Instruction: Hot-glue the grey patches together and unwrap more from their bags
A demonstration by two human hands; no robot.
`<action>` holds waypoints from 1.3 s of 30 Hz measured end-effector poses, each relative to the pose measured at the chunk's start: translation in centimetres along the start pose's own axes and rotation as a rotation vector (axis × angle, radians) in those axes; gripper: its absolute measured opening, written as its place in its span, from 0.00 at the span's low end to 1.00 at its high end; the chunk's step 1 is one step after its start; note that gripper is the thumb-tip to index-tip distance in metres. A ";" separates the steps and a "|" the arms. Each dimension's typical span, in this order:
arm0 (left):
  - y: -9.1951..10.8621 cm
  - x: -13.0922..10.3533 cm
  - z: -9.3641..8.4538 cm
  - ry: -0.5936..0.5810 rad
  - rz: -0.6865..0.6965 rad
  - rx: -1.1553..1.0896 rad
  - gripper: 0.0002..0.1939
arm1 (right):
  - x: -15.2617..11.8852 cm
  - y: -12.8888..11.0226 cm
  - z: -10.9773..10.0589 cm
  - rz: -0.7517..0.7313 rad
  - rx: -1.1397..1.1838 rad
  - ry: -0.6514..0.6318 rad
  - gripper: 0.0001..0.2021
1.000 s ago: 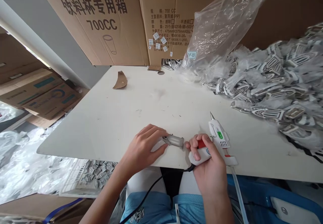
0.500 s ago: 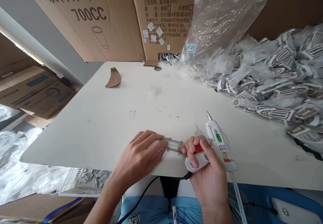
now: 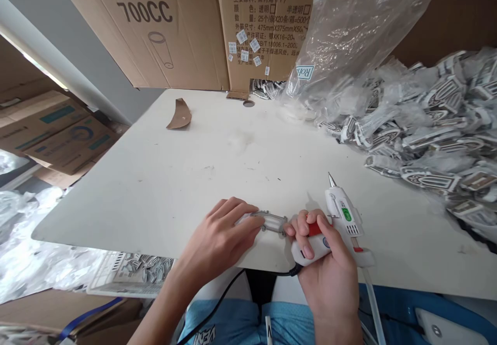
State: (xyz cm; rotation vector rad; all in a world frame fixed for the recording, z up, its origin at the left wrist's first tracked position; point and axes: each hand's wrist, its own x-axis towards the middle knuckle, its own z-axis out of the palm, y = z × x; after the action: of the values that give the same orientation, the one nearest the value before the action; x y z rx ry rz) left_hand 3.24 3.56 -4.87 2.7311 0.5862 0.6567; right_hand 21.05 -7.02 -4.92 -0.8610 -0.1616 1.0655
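Near the front edge of the white table (image 3: 217, 148), a small grey framed piece (image 3: 275, 223) lies between my two hands. The fingers of my left hand (image 3: 225, 233) close on its left end. My right hand (image 3: 324, 246) is wrapped round the handle of a white glue gun (image 3: 344, 211) with a red trigger. One fingertip of that hand touches or nearly touches the piece's right end. The gun's metal nozzle points up and away, and a clear glue stick trails from its rear.
Many plastic-wrapped grey pieces (image 3: 430, 127) are heaped on the right. Large cartons (image 3: 155, 49) stand behind the table beside a clear plastic bag (image 3: 341, 34). A brown cardboard scrap (image 3: 180, 115) lies at the back left. Below the left edge is a white basket (image 3: 128, 285) of pieces.
The view has shifted slightly, so most things appear a little further right. My hands keep nearly the same hold on the piece and the glue gun.
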 end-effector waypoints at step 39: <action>0.5 0.0 0.0 -0.014 -0.016 0.032 0.11 | -0.1 0.0 0.1 -0.026 -0.022 0.007 0.10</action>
State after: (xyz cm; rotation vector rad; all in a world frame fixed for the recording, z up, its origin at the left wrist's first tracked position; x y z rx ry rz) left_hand 3.36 3.12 -4.68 2.7551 0.6191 0.6292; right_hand 20.99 -7.04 -4.87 -0.8802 -0.1783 1.0378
